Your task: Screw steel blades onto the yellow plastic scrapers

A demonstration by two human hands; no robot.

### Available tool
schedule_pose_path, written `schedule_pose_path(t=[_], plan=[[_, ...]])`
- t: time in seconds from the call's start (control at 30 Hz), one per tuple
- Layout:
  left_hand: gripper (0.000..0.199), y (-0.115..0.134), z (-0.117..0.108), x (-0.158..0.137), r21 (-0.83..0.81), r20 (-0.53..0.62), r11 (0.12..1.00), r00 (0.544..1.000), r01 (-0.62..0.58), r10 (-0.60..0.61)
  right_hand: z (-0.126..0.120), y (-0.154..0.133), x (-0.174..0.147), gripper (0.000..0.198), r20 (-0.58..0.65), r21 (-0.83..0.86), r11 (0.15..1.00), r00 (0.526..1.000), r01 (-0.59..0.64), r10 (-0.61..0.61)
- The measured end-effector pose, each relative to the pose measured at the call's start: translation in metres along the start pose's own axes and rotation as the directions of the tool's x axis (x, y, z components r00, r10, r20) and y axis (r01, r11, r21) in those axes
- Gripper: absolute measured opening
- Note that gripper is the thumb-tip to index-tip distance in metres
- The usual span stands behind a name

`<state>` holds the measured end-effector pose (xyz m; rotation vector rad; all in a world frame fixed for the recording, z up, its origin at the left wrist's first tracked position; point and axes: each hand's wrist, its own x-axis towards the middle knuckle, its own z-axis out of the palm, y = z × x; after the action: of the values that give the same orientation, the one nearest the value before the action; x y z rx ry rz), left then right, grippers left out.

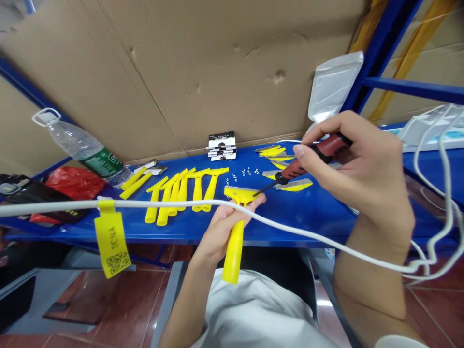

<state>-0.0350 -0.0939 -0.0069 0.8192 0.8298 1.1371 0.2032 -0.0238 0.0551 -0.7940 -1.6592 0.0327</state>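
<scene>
My left hand [217, 229] is closed round the neck of a yellow scraper [234, 253], its handle pointing down toward me. A metal blade edge runs along the top of its head. In my right hand [366, 169] is a screwdriver [295, 169] with a dark red and black handle. Its thin shaft slants down to the right end of the scraper's head, where the tip appears to touch; the screw there is too small to make out. Small pale screws [243, 172] lie scattered on the blue table just beyond the scraper.
Several yellow scraper handles [177, 193] lie in a row on the blue table [290, 212]. Blade heads [295, 185] lie at the right, small boxes [222, 146] behind. A bottle [87, 150] leans at left. A white cable [308, 234] with a yellow tag [112, 246] crosses in front.
</scene>
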Motion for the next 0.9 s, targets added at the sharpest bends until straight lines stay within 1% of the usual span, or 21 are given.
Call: schedule_pose_path(t=[0.07,0.13,0.37,0.5,0.57,0.7,0.9], plan=[[0.031,0.000,-0.001,0.000,-0.002,0.013,1.000,1.000,0.000,0.000,0.002,-0.001,0.000,0.012,-0.065,0.023,0.999,0.998,0.024,-0.022],[0.031,-0.002,-0.002,0.000,-0.018,0.023,1.000,1.000,0.000,0.001,0.002,-0.002,0.000,0.012,-0.101,0.033,0.999,0.994,0.043,-0.040],[0.039,-0.011,-0.010,0.005,-0.102,0.031,0.994,0.999,-0.033,0.036,0.004,0.001,0.000,0.012,-0.088,0.024,0.999,0.995,0.045,-0.043],[0.026,-0.011,-0.010,0.006,-0.142,0.053,0.989,0.997,-0.044,0.052,0.006,0.003,0.001,0.011,-0.115,0.004,0.996,0.990,0.088,-0.087],[0.022,-0.010,-0.009,0.006,-0.149,0.062,0.988,0.997,-0.040,0.050,0.008,0.002,0.002,0.011,-0.131,0.037,0.993,0.986,0.111,-0.105],[0.025,-0.010,-0.008,0.006,-0.096,0.042,0.995,0.999,-0.029,0.033,0.008,-0.003,0.001,0.014,-0.103,0.151,0.982,0.990,0.110,-0.095],[0.043,-0.014,-0.009,0.007,0.044,0.067,0.996,0.995,-0.083,0.080,0.009,-0.004,-0.002,0.017,-0.009,0.217,0.967,0.991,0.131,-0.133]])
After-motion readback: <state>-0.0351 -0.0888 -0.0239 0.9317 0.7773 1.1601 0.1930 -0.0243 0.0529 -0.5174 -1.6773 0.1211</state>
